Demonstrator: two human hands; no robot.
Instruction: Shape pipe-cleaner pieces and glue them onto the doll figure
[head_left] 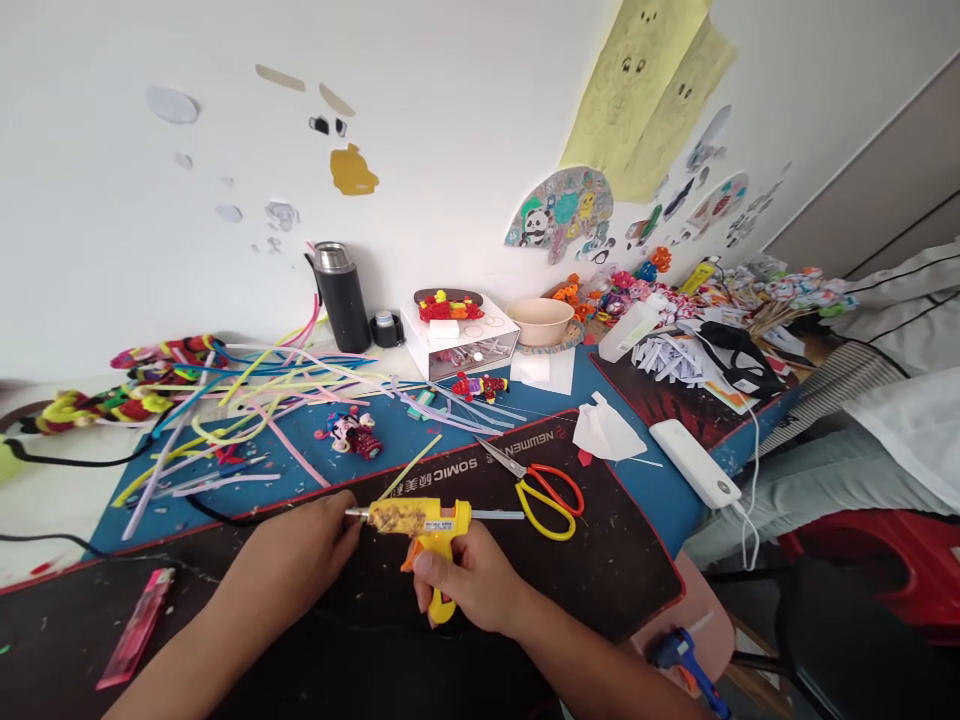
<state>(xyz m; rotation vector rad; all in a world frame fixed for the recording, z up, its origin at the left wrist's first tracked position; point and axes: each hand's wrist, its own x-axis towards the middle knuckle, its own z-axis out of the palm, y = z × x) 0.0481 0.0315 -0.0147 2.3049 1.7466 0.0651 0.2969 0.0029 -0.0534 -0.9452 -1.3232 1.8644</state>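
Observation:
A yellow glue gun (409, 518) is gripped by its handle in my right hand (476, 580), with its metal nozzle pointing left and a clear glue stick out of its back. My left hand (307, 550) is closed right at the nozzle, fingers pressed together. A thin yellow-green pipe cleaner (411, 465) rises to the upper right from beside those fingertips; whether they pinch it is hidden. Open scissors (536, 490) with red and yellow handles lie on the dark mat (600, 540) beyond the glue gun.
Loose pipe cleaners (277, 400) and a small figure (352, 433) lie at the back left. Behind stand a black flask (342, 300), a white box (457, 350) and a bowl (540, 322). At right are a white power bank (694, 463) and a person's leg (795, 450).

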